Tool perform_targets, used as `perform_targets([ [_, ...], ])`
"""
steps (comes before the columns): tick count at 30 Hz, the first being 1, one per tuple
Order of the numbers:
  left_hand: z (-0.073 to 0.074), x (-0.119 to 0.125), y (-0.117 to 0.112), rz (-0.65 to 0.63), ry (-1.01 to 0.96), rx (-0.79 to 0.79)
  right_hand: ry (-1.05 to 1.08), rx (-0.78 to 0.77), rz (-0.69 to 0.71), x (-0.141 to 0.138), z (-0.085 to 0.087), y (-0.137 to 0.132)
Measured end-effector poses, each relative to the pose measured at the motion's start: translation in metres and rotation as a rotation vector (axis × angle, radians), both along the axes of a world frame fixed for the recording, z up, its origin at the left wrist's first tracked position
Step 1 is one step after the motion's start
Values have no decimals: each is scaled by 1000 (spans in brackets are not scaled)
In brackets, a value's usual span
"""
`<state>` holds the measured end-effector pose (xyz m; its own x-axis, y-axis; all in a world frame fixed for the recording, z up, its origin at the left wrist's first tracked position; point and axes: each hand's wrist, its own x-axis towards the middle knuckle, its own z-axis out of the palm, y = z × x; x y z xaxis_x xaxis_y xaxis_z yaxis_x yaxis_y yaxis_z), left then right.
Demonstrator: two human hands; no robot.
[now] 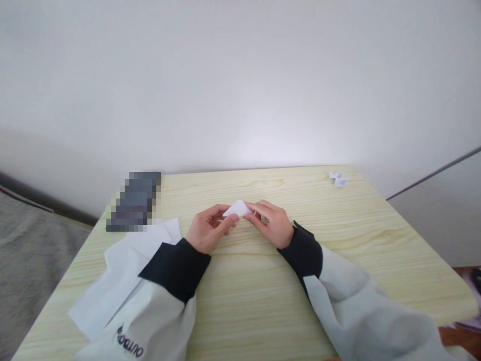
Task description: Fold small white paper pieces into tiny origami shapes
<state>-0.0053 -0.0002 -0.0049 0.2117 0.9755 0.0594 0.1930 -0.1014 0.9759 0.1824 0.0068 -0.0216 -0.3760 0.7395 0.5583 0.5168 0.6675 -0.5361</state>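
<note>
Nearest, along the bottom edge, a pale left sleeve [161, 316] with dark lettering [130, 346] and a black left cuff [178, 268], lying across one side of some white sheets [116, 263] and blocking part of them from view. Opposite, a pale right sleeve [368, 296] with a black right cuff [306, 248], slanting in over the desk [244, 311] and covering a strip of light wood grain. Down past the right edge of the desk, a brown patch [464, 341], too blurred to name. Off the left side, a rough grey surface [33, 260].

On the left of the desk, the sheets, loosely overlapping, corners out of line.

Farther in, around the middle, left hand [206, 230] and right hand [274, 225] near each other. Between them, a small folded paper [237, 208], roughly triangular, peak upward. Left grip clamped on its left part, right grip clamped on its right end, both partly hiding it. Cannot tell whether raised above the desk or touching it.

Beyond the sheets, toward the back left, a dark flat thing [135, 200], blurred into squares. At the back right corner, well apart from the hands, small folded white pieces [340, 182], close together. Farthest, a pale wall [240, 90], crossed on the right by a slanting dark line [432, 175].
</note>
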Motion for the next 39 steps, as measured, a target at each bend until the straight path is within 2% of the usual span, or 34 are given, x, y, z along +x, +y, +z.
perform_targets([
  [6,-5,-4,2,60,89,121,32,-95,12,-7,2,-4],
  [13,-6,-2,0,-9,18,72,82,-173,8,-16,3,-11],
  [16,-6,0,-1,14,31,63,79,-175,-14,-18,2,-12],
  [23,-9,-2,2,169,16,29,-53,46,-174,-18,5,-14],
  [28,-6,1,0,170,-35,-47,-218,202,-210,-19,9,-14],
  [32,-4,3,-2,163,-85,-119,-246,272,-218,-22,6,-14],
  [35,-4,3,-2,167,-91,-126,-182,188,-175,-24,5,-13],
  [39,-5,2,-2,149,-111,-88,-3,-36,-58,-23,6,-11],
])
